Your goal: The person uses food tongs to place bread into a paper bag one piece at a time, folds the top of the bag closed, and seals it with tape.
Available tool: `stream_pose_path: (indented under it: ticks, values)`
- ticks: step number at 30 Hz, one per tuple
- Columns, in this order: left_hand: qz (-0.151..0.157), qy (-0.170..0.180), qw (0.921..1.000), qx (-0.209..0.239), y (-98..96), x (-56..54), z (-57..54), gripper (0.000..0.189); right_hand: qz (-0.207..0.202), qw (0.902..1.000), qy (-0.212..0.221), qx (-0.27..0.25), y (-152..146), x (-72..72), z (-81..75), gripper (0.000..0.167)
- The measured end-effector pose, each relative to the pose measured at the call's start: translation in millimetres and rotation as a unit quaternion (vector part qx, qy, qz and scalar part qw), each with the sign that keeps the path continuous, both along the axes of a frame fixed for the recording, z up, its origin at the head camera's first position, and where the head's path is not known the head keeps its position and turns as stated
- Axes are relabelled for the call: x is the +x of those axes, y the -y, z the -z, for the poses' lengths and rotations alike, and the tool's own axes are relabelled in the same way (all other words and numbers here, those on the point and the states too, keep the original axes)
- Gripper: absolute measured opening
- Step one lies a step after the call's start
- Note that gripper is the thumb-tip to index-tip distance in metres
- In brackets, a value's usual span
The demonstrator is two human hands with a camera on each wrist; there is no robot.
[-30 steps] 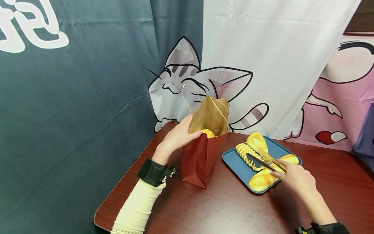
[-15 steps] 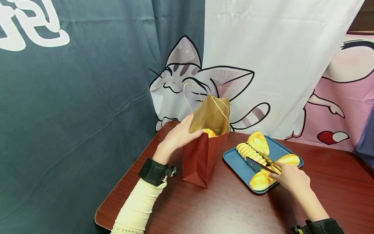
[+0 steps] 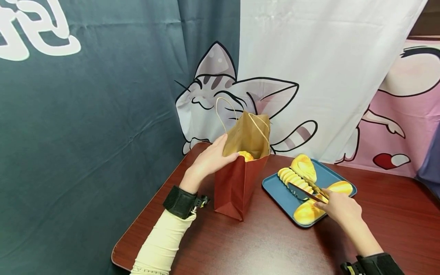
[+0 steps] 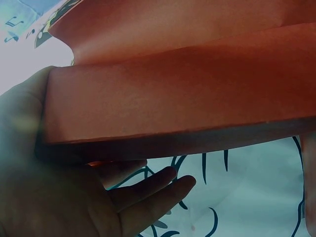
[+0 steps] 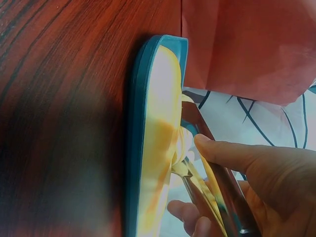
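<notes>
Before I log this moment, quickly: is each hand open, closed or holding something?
Left hand: open, fingers extended, touching the top of the bag.
Right hand: closed, holding the tongs.

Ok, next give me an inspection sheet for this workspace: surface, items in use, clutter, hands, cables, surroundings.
Surface: glossy reddish-brown table.
Job's things: red paper bag, standing, open, yellow item inside; blue tray with ridged bread, rounded bread and long bread; tongs.
Clutter: nothing seen.
Left hand: fingers extended, touching the bag near its mouth.
Right hand: holds the tongs at the ridged bread; whether they grip it is unclear.
Cables: nothing seen.
Surroundings: curtain backdrop in dark teal, white and pink, with a cartoon cat.
</notes>
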State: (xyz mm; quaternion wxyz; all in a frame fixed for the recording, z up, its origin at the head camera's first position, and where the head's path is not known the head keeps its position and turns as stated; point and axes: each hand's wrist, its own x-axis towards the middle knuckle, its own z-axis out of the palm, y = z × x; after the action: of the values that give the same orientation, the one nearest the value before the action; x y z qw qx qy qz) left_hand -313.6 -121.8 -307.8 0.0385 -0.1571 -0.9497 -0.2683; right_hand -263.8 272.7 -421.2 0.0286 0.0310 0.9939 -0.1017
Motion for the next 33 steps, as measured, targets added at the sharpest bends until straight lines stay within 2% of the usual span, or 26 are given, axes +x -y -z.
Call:
stream_pose_path:
  ticks: [10,18,22,29,33]
  values:
    - [-0.002,-0.004,1.0,0.0,-0.2,1.4,-1.8,0.086,-0.006,0.9999,-0.016,0.002,4.1,-1.0,0.2,0.074]
    - [0.001,-0.008,1.0,0.001,0.2,1.0,-1.4,0.086,-0.016,0.9989,-0.044,0.003,5.0,-0.3,3.6,0.066]
    - [0.003,-0.012,0.9999,0.004,0.6,-0.1,0.2,0.086,-0.013,0.9992,-0.037,0.004,5.7,-1.6,1.7,0.066]
    - [-0.004,0.002,1.0,-0.003,-0.1,-0.6,1.2,0.087,0.015,0.9996,0.015,-0.019,5.3,-4.4,1.8,0.044]
    - [-0.001,0.0,1.0,-0.005,-0.6,-0.6,0.6,0.086,0.012,0.9999,-0.007,-0.008,3.9,-4.1,6.8,0.041]
